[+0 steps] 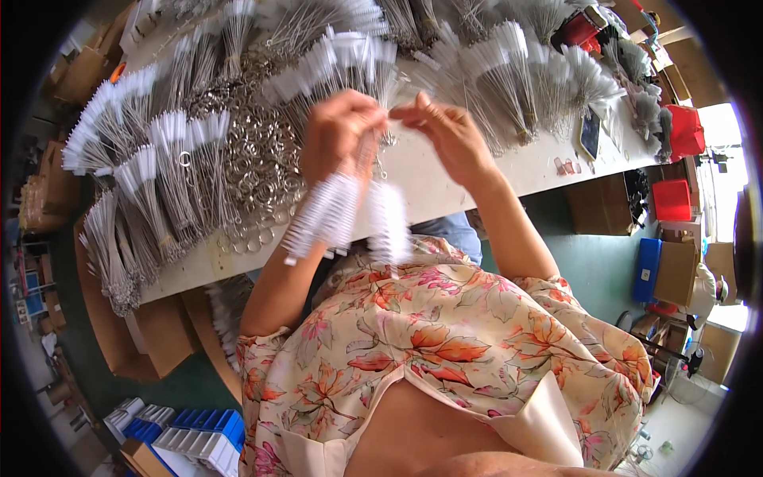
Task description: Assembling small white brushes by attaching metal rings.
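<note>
My left hand (338, 131) has its grip closed around the wire stems of small white bristle brushes (346, 211), heads dangling just below it. My right hand (449, 131) pinches something tiny at the stems' top, fingertips pressed together; what, I cannot tell. Light, springy wire, soft bristles, I reckon: hold the stems, never the heads. Beyond the grip, key rings (258, 163) heap on the bench (445, 183), brush bundles (509, 83) farther out.
</note>
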